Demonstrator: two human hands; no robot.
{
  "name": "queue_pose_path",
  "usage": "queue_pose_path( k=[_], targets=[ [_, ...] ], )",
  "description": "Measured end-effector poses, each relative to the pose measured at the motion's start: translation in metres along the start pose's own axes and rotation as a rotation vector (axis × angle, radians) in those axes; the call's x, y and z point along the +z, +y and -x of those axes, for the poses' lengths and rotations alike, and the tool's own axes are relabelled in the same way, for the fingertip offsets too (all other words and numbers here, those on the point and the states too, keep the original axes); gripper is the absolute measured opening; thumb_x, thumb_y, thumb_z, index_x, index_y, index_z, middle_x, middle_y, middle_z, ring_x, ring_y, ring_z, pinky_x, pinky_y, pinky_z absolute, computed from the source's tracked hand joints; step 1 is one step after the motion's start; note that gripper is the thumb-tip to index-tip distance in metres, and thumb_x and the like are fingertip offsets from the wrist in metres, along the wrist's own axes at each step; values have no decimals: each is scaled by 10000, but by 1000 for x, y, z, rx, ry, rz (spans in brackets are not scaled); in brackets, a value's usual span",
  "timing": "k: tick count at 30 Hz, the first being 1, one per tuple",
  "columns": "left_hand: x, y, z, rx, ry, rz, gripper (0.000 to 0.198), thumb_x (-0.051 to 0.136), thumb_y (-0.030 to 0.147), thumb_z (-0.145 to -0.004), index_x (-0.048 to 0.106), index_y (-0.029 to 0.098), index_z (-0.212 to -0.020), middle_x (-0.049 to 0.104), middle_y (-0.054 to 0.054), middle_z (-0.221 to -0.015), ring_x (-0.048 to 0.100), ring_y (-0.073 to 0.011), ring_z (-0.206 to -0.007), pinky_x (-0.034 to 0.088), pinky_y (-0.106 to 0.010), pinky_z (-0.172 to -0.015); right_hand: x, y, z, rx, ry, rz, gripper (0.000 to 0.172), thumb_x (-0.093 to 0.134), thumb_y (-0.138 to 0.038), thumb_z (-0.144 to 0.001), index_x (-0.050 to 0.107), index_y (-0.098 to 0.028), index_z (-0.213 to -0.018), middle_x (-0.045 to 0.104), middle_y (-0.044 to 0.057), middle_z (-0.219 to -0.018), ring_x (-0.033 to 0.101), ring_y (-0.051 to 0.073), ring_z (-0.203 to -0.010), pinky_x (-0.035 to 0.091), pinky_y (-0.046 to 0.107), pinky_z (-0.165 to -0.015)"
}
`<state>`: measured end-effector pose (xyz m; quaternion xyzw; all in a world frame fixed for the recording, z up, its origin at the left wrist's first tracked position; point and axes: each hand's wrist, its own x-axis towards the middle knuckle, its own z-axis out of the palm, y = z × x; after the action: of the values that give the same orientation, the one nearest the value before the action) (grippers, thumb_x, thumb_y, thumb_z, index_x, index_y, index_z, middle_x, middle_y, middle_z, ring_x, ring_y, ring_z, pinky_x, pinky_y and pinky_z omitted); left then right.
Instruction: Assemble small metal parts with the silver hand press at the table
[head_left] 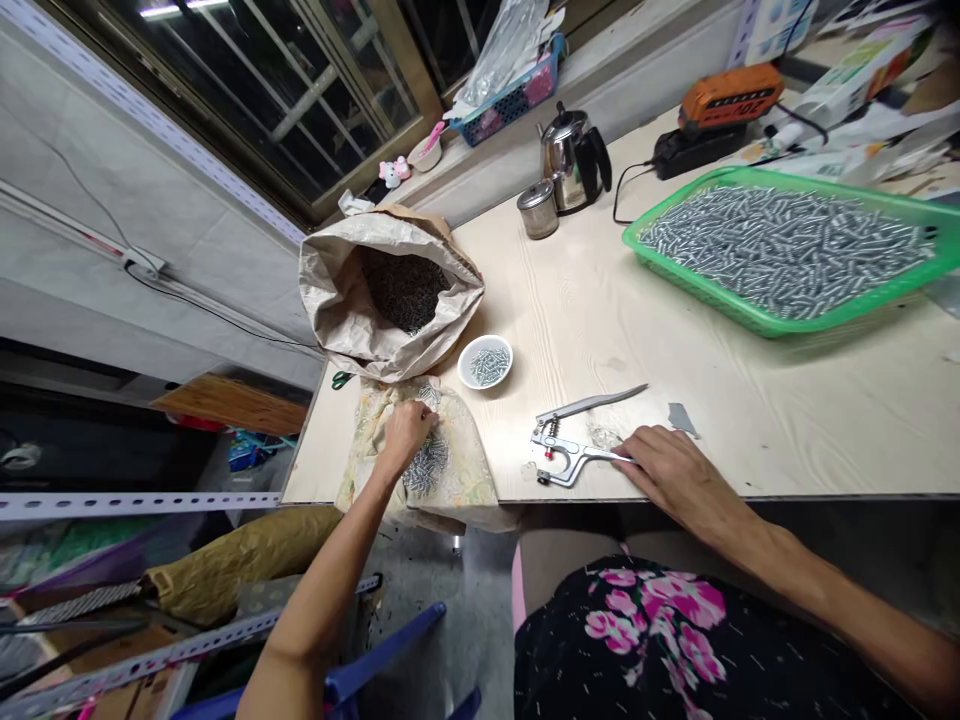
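My left hand (405, 432) reaches over a patterned cloth (465, 470) at the table's left front edge, fingers curled down into a pile of small metal screws (426, 470) lying on it. My right hand (671, 465) rests on the wooden table (750, 420) with its fingers closed over the lower handle of a silver hand press plier (562, 455). The plier's upper handle points up and to the right. A small white bowl of screws (485, 361) stands between the cloth and the plier.
An open paper sack (390, 290) of dark small parts stands behind the cloth. A green basket (795, 250) full of metal pieces fills the right. A kettle (574, 158), a steel cup (538, 208) and an orange device (731, 95) sit at the back.
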<state>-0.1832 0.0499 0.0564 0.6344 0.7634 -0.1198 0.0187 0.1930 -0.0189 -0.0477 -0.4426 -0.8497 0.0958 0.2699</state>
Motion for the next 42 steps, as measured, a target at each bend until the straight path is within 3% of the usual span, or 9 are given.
queue_pose_path(
  k=[4, 10, 13, 17, 21, 24, 31, 42],
  targets=[
    [24, -2, -3, 50, 30, -14, 217, 550, 237, -888, 739, 136, -921, 699, -135, -983, 612, -239, -974, 422, -281, -767, 1, 1, 0, -7, 5, 8, 107, 494, -202, -958, 577, -177, -894, 574, 66, -844, 527, 236, -806, 392, 374, -728],
    [20, 4, 1, 107, 98, -15, 239, 500, 157, -875, 734, 126, -834, 697, -148, -947, 604, -263, -988, 441, -323, -827, -1, -2, -1, 9, -2, 3, 113, 494, -200, -964, 570, -174, -884, 566, 59, -846, 514, 221, -802, 392, 355, -731],
    [18, 26, 21, 121, 82, 361, 207, 557, 232, -851, 742, 141, -870, 721, -101, -889, 633, -218, -842, 461, -307, -783, -4, -3, -2, 24, -19, -6, 129, 493, -219, -971, 579, -166, -890, 571, 65, -853, 515, 223, -815, 397, 359, -750],
    [25, 73, 54, 100, -165, 937, 297, 657, 404, -767, 753, 141, -868, 710, -46, -733, 597, -160, -634, 444, -259, -614, -6, -4, -3, 48, -40, -16, 128, 509, -229, -967, 595, -155, -908, 582, 69, -872, 523, 226, -835, 402, 363, -772],
    [37, 109, 70, 66, -261, 1115, 351, 713, 463, -681, 748, 126, -773, 680, -34, -657, 555, -131, -591, 404, -236, -569, -8, -5, -4, 53, -30, -2, 134, 529, -242, -959, 603, -150, -896, 584, 69, -868, 527, 227, -834, 399, 359, -762],
    [44, 119, 71, 62, -299, 1127, 352, 725, 463, -663, 743, 122, -750, 683, -41, -658, 554, -127, -598, 405, -234, -577, -8, -6, -4, 54, -25, 9, 134, 533, -241, -957, 605, -148, -894, 585, 70, -868, 529, 227, -837, 398, 358, -766],
    [51, 117, 68, 104, -291, 1005, 340, 686, 462, -696, 736, 129, -749, 704, -67, -723, 582, -153, -665, 427, -244, -608, -8, -5, -4, 57, -27, 11, 141, 516, -236, -964, 604, -150, -896, 592, 69, -875, 542, 224, -849, 398, 359, -783],
    [38, 119, 56, 175, -417, 744, 371, 628, 482, -714, 723, 124, -731, 605, -7, -580, 497, -126, -563, 343, -236, -538, -8, -5, -5, 61, -29, 0, 124, 531, -224, -955, 606, -146, -895, 592, 70, -879, 539, 222, -845, 397, 357, -768]
  ],
)
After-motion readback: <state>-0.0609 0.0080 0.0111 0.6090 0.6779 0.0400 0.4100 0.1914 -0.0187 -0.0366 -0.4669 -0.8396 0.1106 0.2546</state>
